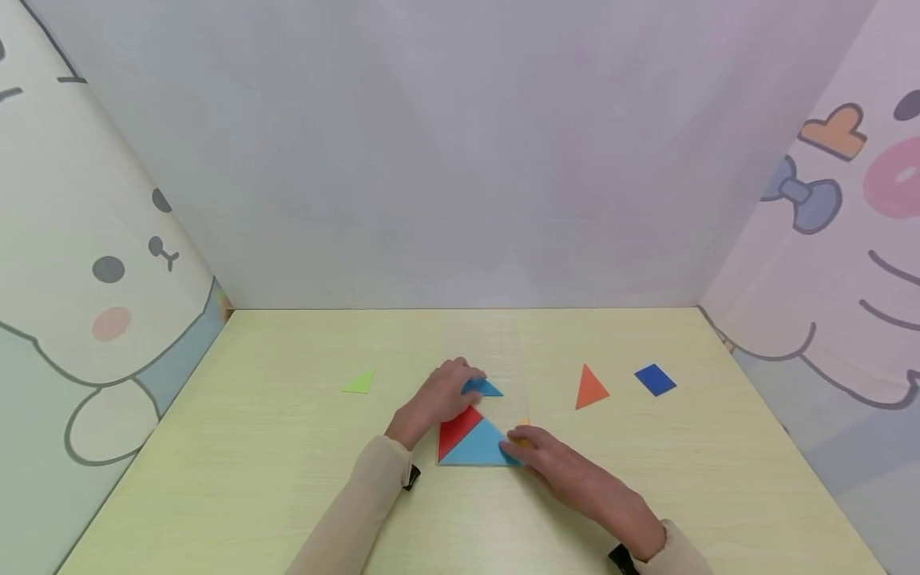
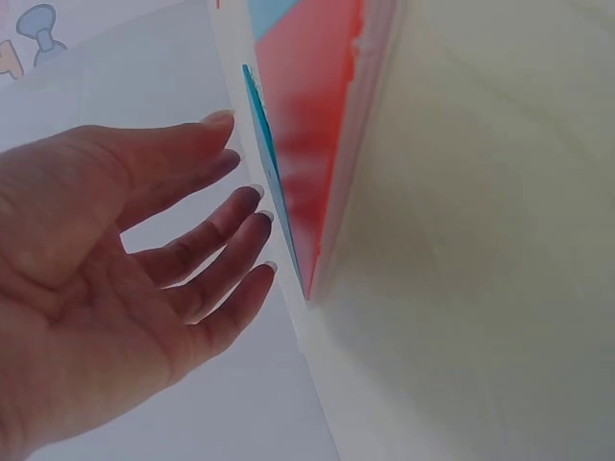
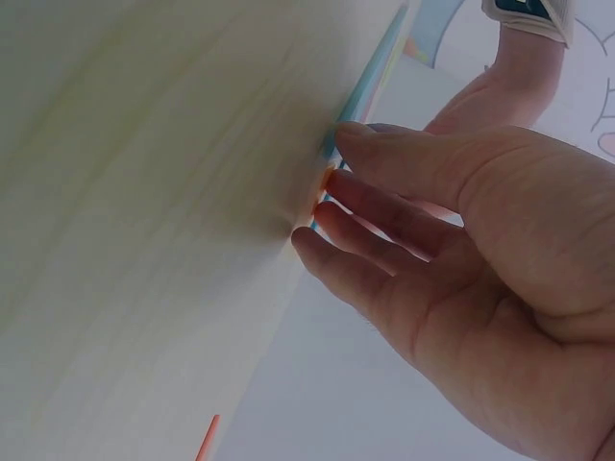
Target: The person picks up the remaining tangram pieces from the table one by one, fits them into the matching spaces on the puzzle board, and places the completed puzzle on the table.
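The left hand [image 1: 447, 393] lies over part of a small blue triangle [image 1: 489, 389], just beyond the red piece [image 1: 458, 431] on the counter [image 1: 287, 487]; its fingers are spread and loosely bent. The right hand [image 1: 549, 463] rests at a large light-blue triangle [image 1: 477, 447] and a yellow-orange piece [image 1: 523, 442], fingers relaxed and slightly apart. Lining up edges seems the work: best to steady the large triangle lightly while nudging the small one flat. The left wrist view shows the spread fingertips, contact uncertain; only the head view shows the whole green triangle [image 1: 361, 383] and dark-blue piece [image 1: 655, 380].
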`<state>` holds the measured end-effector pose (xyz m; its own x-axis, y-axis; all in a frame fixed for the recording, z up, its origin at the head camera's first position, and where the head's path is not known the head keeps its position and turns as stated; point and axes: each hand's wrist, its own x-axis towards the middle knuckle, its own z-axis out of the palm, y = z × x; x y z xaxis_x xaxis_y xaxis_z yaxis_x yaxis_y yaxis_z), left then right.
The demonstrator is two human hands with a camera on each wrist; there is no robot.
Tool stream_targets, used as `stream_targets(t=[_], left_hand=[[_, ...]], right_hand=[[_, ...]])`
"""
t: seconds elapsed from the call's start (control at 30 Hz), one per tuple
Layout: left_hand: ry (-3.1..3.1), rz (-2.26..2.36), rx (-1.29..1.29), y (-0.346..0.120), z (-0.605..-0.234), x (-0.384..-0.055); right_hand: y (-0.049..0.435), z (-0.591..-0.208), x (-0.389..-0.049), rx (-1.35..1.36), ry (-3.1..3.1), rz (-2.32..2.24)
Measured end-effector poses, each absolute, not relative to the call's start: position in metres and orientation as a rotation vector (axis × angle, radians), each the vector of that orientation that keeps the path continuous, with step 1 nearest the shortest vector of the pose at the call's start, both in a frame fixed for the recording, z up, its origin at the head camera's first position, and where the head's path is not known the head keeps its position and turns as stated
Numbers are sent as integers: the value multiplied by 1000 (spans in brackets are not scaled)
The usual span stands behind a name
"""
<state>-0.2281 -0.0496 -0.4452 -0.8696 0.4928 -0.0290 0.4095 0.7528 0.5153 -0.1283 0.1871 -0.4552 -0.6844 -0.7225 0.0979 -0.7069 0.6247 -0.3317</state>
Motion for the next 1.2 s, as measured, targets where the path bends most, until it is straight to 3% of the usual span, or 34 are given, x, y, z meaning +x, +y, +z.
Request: stream_targets(t=[1.2], left_hand=[[2889, 779, 1015, -60, -447, -187]], right_hand=[[187, -456, -129, -1203, 2782, -536]])
